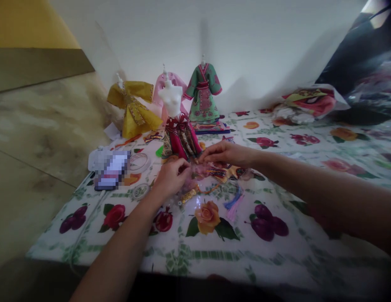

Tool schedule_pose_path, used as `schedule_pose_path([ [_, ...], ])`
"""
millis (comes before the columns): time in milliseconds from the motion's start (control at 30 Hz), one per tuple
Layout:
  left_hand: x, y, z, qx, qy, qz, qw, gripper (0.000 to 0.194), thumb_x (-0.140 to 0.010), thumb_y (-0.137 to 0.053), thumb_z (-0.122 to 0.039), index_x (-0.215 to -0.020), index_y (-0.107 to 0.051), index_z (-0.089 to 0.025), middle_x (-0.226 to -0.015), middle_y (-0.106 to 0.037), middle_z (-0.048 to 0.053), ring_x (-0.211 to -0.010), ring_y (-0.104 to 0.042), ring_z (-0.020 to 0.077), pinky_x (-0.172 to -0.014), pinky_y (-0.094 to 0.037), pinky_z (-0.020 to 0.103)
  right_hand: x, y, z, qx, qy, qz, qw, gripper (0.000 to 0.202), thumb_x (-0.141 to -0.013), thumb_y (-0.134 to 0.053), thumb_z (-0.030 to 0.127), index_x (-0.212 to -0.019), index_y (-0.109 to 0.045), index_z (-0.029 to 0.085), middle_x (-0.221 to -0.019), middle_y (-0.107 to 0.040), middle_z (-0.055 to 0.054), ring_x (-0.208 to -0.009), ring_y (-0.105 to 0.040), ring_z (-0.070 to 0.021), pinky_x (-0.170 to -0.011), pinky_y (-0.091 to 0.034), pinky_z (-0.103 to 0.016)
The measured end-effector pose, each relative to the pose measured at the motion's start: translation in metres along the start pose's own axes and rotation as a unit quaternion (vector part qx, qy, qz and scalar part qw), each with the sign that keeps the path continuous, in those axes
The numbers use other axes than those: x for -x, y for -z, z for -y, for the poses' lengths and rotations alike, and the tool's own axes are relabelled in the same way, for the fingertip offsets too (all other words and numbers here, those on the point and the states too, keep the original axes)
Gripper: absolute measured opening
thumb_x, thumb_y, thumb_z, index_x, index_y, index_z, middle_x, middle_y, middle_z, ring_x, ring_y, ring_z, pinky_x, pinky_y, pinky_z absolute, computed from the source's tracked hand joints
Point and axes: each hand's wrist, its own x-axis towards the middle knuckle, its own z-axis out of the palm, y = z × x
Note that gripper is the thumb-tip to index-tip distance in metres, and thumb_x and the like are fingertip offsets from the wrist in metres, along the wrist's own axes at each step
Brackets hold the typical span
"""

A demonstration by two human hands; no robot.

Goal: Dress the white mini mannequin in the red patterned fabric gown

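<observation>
My left hand is closed, thumb and fingers pinched together at the left edge of a crumpled, see-through pinkish plastic bag. Opposite it, my right hand has its fingers pressed together at the bag's upper edge; its fingertips are small and partly blurred. Just behind both hands stands a white mannequin with a bare torso and a dark red and patterned skirt. Around the bag lie a gold trim piece, patterned ribbon pieces and a blue and pink tassel.
Dressed mannequins in a yellow dress, a pink garment and a green robe stand along the wall. A phone and tape rolls lie at left. A bundled bag sits far right on the flowered tablecloth.
</observation>
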Motion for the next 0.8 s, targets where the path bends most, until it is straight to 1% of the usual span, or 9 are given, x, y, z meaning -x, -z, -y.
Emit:
schedule_pose_path([
  [133, -0.001, 0.0, 0.001, 0.004, -0.001, -0.006, 1.0, 0.013, -0.084, -0.056, -0.024, -0.086, -0.068, -0.019, -0.083, -0.071, 0.002, -0.074, -0.063, 0.0171, -0.067, -0.045, 0.028, 0.006, 0.002, 0.005, -0.026, -0.005, -0.035, 0.999, 0.034, -0.091, -0.056, 0.047, -0.089, -0.073, 0.018, -0.084, -0.066, -0.004, -0.063, -0.05, -0.0104, -0.058, -0.041, -0.026],
  [200, -0.001, 0.0, 0.001, 0.007, -0.006, -0.008, 1.0, 0.012, -0.084, -0.056, -0.023, -0.086, -0.067, -0.019, -0.082, -0.071, 0.001, -0.073, -0.062, 0.0165, -0.066, -0.045, 0.028, 0.009, 0.001, 0.006, -0.032, -0.003, -0.035, 0.999, 0.039, -0.093, -0.051, 0.051, -0.09, -0.073, 0.018, -0.089, -0.066, -0.006, -0.071, -0.054, -0.0132, -0.065, -0.043, -0.028],
  [267, -0.001, 0.0, 0.001, 0.008, -0.016, -0.018, 1.0, 0.01, -0.084, -0.057, -0.022, -0.084, -0.067, -0.019, -0.081, -0.07, 0.001, -0.072, -0.062, 0.0159, -0.066, -0.045, 0.027, 0.011, -0.001, 0.009, 0.006, 0.014, -0.017, 1.0, 0.033, -0.09, -0.058, 0.048, -0.095, -0.072, 0.019, -0.094, -0.067, -0.006, -0.079, -0.056, -0.0155, -0.073, -0.044, -0.03],
  [333, -0.001, 0.0, 0.001, 0.017, -0.024, -0.043, 0.999, 0.009, -0.084, -0.058, -0.022, -0.082, -0.067, -0.019, -0.079, -0.069, 0.0, -0.071, -0.061, 0.0152, -0.066, -0.045, 0.027, 0.011, -0.002, 0.016, 0.059, 0.045, 0.007, 0.997, 0.026, -0.087, -0.064, 0.042, -0.095, -0.07, 0.018, -0.093, -0.066, -0.005, -0.082, -0.056, -0.0158, -0.075, -0.043, -0.031],
  [400, -0.001, 0.0, 0.001, 0.039, -0.028, -0.08, 0.996, 0.01, -0.085, -0.058, -0.024, -0.082, -0.066, -0.019, -0.076, -0.067, 0.0, -0.069, -0.06, 0.0148, -0.064, -0.045, 0.026, 0.011, -0.001, 0.03, 0.092, 0.085, 0.019, 0.992, 0.021, -0.087, -0.065, 0.038, -0.09, -0.068, 0.017, -0.085, -0.064, -0.003, -0.078, -0.054, -0.0142, -0.073, -0.041, -0.03],
  [467, -0.001, 0.001, 0.002, 0.075, -0.03, -0.116, 0.99, 0.013, -0.088, -0.057, -0.029, -0.086, -0.065, -0.019, -0.075, -0.065, -0.001, -0.068, -0.059, 0.0145, -0.063, -0.045, 0.026, 0.011, -0.001, 0.049, 0.113, 0.132, 0.009, 0.985, 0.017, -0.089, -0.061, 0.034, -0.086, -0.064, 0.017, -0.078, -0.06, 0.0, -0.072, -0.05, -0.012, -0.067, -0.039, -0.027],
  [567, -0.001, 0.002, 0.002, 0.143, -0.034, -0.149, 0.978, 0.018, -0.091, -0.057, -0.036, -0.095, -0.063, -0.02, -0.083, -0.065, 0.001, -0.071, -0.059, 0.0144, -0.062, -0.045, 0.025, 0.014, -0.003, 0.077, 0.176, 0.203, -0.004, 0.963, 0.014, -0.092, -0.058, 0.027, -0.083, -0.061, 0.016, -0.075, -0.056, 0.001, -0.068, -0.047, -0.0099, -0.061, -0.036, -0.024],
  [667, -0.002, 0.003, 0.0, 0.218, -0.05, -0.164, 0.961, 0.024, -0.09, -0.06, -0.04, -0.103, -0.061, -0.02, -0.096, -0.065, 0.004, -0.081, -0.061, 0.0156, -0.07, -0.048, 0.027, 0.016, -0.009, 0.093, 0.268, 0.25, 0.012, 0.93, 0.013, -0.093, -0.056, 0.022, -0.082, -0.06, 0.016, -0.075, -0.057, 0.001, -0.068, -0.046, -0.0089, -0.06, -0.035, -0.023],
  [800, -0.002, 0.007, -0.006, 0.272, -0.119, -0.184, 0.937, 0.032, -0.088, -0.064, -0.036, -0.116, -0.057, -0.022, -0.11, -0.06, 0.006, -0.1, -0.059, 0.0184, -0.089, -0.048, 0.032, 0.019, -0.017, 0.097, 0.333, 0.267, 0.014, 0.904, 0.014, -0.094, -0.054, 0.018, -0.082, -0.061, 0.015, -0.075, -0.058, 0.001, -0.069, -0.047, -0.0091, -0.061, -0.036, -0.022],
])
